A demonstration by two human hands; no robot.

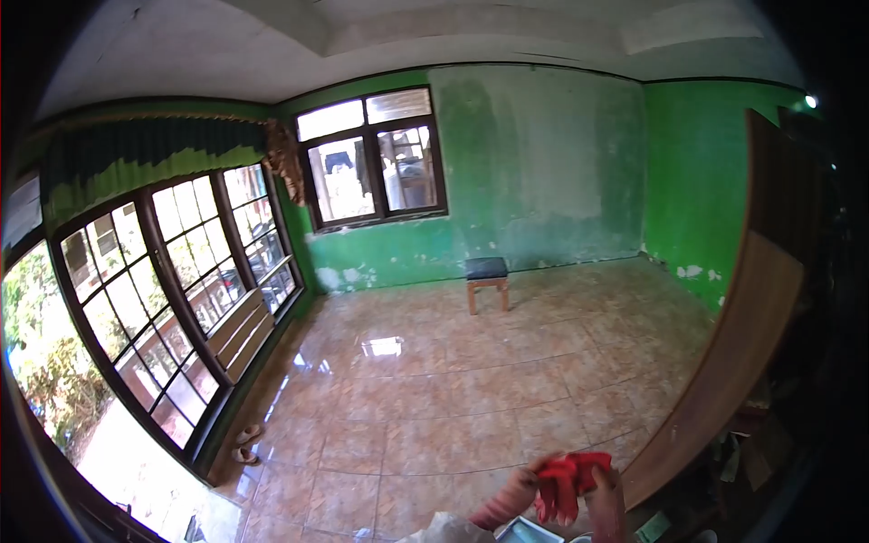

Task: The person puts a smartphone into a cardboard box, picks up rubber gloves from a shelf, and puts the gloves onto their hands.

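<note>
one red cloth (568, 481) hangs between our two hands near the bottom edge of the view, right of centre: our left grip (520, 487) pinches its left side, our right grip (605, 496) pinches its right side, and the loose part drops in folds between them. just below we see the rim of a pale blue tray (519, 523), cut off by the lower border.

ahead of us the glossy tiled floor (425, 398) lies open as far as the black-topped wooden stool (487, 270), which stands near the peeling green wall (380, 256). to our right the room is tighter: the long edge of a curved-looking wooden panel (729, 371) slants down close beside the right grip, with dark clutter (760, 452) behind it. to our left there is more space, bounded by the dark-framed glass panes (165, 262); a pair of sandals (245, 455) sits on the tiles near them. any print on that clutter is too dim and small for us to read.
</note>
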